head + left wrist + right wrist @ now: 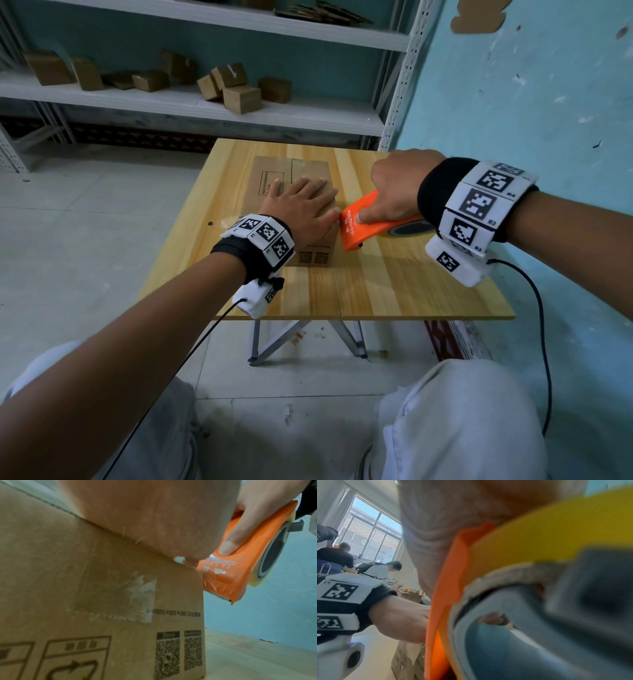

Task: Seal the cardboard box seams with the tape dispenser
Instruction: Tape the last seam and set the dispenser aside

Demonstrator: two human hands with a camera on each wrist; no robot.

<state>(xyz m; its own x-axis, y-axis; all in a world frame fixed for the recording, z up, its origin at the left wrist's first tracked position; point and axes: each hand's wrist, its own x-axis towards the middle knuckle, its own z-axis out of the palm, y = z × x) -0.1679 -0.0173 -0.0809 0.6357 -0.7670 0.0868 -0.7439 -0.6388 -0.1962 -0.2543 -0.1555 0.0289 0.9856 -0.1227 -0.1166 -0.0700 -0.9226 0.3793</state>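
Observation:
A brown cardboard box with closed flaps lies on the wooden table. My left hand presses flat on its top with fingers spread. My right hand grips an orange tape dispenser at the box's right near corner, thumb laid along its side. In the left wrist view the orange tape dispenser has its toothed blade just off the box edge, and a clear strip of tape runs from it to the corner. The yellowish tape roll fills the right wrist view.
Grey metal shelves behind the table hold several small cardboard boxes. A teal wall stands close on the right. Wrist cables hang below both arms. Other people sit at tables by a window in the right wrist view.

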